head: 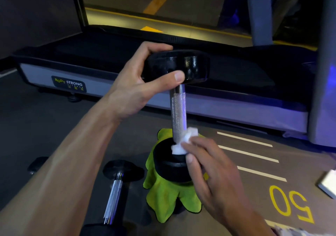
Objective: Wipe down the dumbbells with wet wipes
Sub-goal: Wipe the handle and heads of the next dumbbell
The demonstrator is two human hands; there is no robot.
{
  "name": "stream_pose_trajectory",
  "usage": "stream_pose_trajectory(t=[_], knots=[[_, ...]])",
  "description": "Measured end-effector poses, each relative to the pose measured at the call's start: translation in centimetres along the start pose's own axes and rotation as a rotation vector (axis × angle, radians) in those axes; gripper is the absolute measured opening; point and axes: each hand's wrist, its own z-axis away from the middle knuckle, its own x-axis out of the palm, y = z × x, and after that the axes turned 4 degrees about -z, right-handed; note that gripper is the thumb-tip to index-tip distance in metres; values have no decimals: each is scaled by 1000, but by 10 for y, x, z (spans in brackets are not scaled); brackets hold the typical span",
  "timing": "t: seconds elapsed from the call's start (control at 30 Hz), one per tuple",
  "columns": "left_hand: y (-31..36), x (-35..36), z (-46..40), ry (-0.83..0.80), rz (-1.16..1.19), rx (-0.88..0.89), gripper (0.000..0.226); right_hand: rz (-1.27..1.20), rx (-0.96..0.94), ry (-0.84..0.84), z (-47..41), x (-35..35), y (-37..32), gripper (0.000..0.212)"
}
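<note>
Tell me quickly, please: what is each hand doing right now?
Left hand: grips the top black head of the upright chrome-handled dumbbell.
Right hand: pinches a white wet wipe against the handle's base.

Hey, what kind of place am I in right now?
Most likely a gym. A treadmill with a fitness brand label sits just ahead, dumbbells stand and lie on the floor, and the flooring has painted lane lines and a number.

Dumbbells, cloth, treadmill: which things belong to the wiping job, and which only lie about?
Job: upright dumbbell, held by left hand; wipe in right hand; floor dumbbell; green cloth underneath.

Lying about: treadmill; white object.
</note>
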Motion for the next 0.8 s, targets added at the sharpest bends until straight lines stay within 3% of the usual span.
stream_pose_trajectory(t=[0.4,0.67,0.8], knots=[[9,0,-1,-27,-75,-12,59,130,-88,-119,-13,13,-23,33],[14,-4,-3,-84,-61,-9,57,-175,208,-7,-10,-10,18,38],[14,-8,-5,-134,-24,-38,57,-176,167,27,17,-1,-6,39]])
